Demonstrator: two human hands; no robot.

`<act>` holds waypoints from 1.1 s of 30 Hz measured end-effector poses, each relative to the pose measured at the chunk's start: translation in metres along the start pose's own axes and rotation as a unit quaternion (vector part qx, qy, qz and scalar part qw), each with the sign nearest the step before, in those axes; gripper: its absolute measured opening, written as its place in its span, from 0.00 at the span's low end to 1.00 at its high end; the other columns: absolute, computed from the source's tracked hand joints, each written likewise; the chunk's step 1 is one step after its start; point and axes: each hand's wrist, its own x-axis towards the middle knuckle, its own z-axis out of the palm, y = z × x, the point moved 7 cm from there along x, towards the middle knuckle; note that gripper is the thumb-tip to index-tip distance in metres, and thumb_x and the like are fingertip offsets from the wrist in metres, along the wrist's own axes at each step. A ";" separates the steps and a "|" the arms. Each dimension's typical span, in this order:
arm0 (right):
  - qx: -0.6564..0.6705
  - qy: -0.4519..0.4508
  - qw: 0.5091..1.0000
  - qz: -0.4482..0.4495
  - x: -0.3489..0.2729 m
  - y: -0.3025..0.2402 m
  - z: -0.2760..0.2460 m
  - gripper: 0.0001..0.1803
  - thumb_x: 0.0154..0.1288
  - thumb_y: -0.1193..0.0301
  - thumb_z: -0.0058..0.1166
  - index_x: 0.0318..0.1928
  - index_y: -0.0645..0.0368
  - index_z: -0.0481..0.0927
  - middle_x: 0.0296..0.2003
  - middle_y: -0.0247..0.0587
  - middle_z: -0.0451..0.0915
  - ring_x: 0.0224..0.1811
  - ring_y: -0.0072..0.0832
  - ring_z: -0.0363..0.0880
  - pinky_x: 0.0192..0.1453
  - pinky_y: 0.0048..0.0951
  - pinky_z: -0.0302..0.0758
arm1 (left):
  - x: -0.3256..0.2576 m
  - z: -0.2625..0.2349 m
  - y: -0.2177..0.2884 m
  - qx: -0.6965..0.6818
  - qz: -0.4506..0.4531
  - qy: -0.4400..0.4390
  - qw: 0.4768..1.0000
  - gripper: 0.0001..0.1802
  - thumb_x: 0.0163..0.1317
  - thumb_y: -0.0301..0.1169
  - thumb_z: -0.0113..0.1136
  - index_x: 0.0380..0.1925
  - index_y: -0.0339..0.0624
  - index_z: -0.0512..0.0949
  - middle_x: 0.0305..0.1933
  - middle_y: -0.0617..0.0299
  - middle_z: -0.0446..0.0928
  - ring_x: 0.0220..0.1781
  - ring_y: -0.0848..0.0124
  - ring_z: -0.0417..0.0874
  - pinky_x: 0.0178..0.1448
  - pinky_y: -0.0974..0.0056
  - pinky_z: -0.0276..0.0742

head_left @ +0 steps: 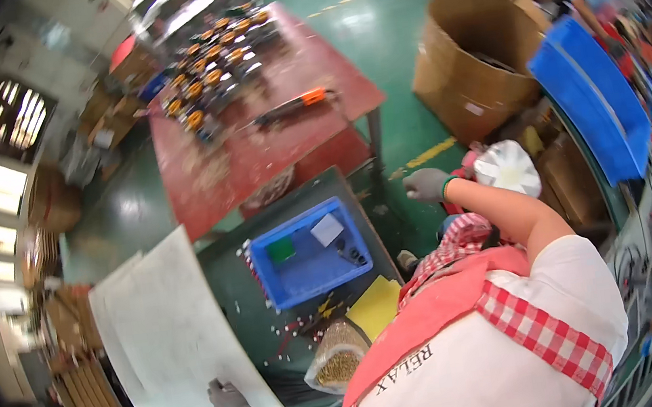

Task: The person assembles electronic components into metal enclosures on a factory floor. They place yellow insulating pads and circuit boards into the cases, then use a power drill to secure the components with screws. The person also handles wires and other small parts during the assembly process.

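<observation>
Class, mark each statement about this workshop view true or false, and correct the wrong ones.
1. The left hand is at the large white panel. True.
2. The right hand is bare. False: the right hand is gloved in grey.
3. A blue tray sits on the dark green table. True.
4. The yellow sheet lies inside the tray. False: the yellow sheet lies outside it.
5. An orange-and-black tool lies on the red table. True.
</observation>
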 end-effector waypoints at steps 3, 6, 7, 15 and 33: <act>0.159 0.009 0.966 -0.203 0.050 -0.119 -0.025 0.15 0.60 0.61 0.47 0.38 0.60 0.78 0.36 0.54 0.80 0.43 0.49 0.78 0.49 0.44 0.73 | -0.050 -0.002 -0.082 0.092 -0.321 0.007 0.942 0.21 0.54 0.40 0.59 0.45 0.40 0.74 0.46 0.46 0.75 0.44 0.50 0.78 0.52 0.52 0.74; 0.164 -0.010 0.931 -0.325 0.107 -0.208 -0.031 0.16 0.59 0.63 0.49 0.41 0.60 0.79 0.34 0.54 0.80 0.37 0.46 0.79 0.46 0.39 0.74 | -0.097 0.035 -0.115 -0.171 -0.440 0.033 0.881 0.26 0.52 0.41 0.61 0.48 0.37 0.72 0.51 0.41 0.74 0.49 0.49 0.78 0.56 0.51 0.73; 0.184 0.000 0.919 -0.349 0.125 -0.239 -0.029 0.15 0.59 0.64 0.50 0.41 0.60 0.80 0.32 0.51 0.80 0.36 0.42 0.80 0.44 0.37 0.75 | -0.114 0.059 -0.143 -0.164 -0.511 0.007 0.844 0.33 0.51 0.42 0.62 0.53 0.33 0.67 0.54 0.39 0.72 0.52 0.49 0.77 0.57 0.52 0.73; 0.462 -0.413 0.768 -0.160 0.160 -0.392 0.051 0.20 0.65 0.63 0.52 0.54 0.59 0.72 0.40 0.36 0.78 0.37 0.26 0.78 0.41 0.28 0.77 | -0.178 0.184 -0.217 -0.575 -0.568 0.123 0.577 0.37 0.64 0.56 0.42 0.57 0.30 0.64 0.59 0.56 0.68 0.58 0.65 0.67 0.62 0.62 0.61; 0.561 -0.504 0.618 -0.223 0.095 -0.410 -0.002 0.35 0.54 0.71 0.53 0.63 0.69 0.61 0.59 0.54 0.67 0.61 0.46 0.67 0.65 0.47 0.66 | -0.331 -0.056 0.216 -0.764 -0.394 0.350 0.373 0.32 0.54 0.33 0.64 0.59 0.33 0.67 0.53 0.51 0.76 0.51 0.65 0.80 0.57 0.62 0.74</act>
